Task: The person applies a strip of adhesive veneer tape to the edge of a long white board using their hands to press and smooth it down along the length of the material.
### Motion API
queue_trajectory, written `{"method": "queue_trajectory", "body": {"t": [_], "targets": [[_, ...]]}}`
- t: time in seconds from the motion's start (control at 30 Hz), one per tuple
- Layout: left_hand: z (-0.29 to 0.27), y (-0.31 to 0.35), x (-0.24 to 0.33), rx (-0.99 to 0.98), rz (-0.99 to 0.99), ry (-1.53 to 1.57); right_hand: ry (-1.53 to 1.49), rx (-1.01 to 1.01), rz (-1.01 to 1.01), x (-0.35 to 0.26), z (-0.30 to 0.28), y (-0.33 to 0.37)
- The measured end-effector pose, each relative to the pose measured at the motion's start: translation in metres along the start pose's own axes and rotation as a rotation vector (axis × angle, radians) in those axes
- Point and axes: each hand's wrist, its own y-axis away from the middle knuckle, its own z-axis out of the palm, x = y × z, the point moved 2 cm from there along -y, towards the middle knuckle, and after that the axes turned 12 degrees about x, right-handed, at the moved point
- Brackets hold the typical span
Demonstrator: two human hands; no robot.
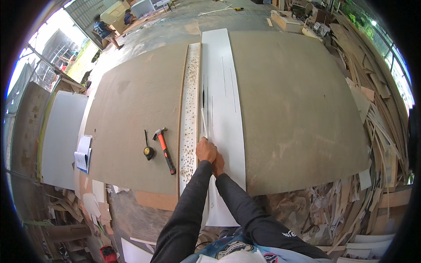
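Note:
My left hand is closed, with my right hand closed just behind it and touching it. From the left fist a narrow white strip points away from me; its kind is unclear. Whether the right fingers also grip it is hidden. Under my hands lies a long white sheet marked with thin dark lines. Along its left side runs a long, narrow wood-edged panel, its pale face dotted with brown spots.
Left of the panel, on the large brown board, lie a claw hammer, a tape measure and a thin dark tool. An open notebook rests at the left edge. Wood offcuts pile up at right. A person stands far left.

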Motion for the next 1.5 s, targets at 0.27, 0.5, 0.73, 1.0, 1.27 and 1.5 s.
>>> {"method": "queue_trajectory", "body": {"t": [0.27, 0.5, 0.73, 1.0, 1.27, 1.5], "targets": [[-0.026, -0.03, -0.032, 0.445, -0.173, 0.46, -0.226, -0.274, -0.061, 0.002, -0.009, 0.003], [-0.09, -0.003, 0.001, 0.567, -0.19, 0.832, -0.554, -0.562, 0.099, -0.001, -0.029, 0.0], [-0.132, -0.012, -0.038, 0.333, 0.038, 0.35, -0.263, -0.242, -0.111, -0.002, -0.019, 0.007], [-0.107, 0.079, -0.053, -0.046, 0.174, 0.109, -0.058, 0.048, -0.017, -0.023, -0.013, 0.019], [-0.092, 0.099, -0.058, -0.105, 0.213, 0.038, 0.265, -0.068, -0.178, -0.031, -0.017, -0.012], [-0.055, 0.077, -0.05, -0.092, 0.173, 0.038, 0.316, -0.093, -0.239, -0.037, -0.009, -0.037]]}}
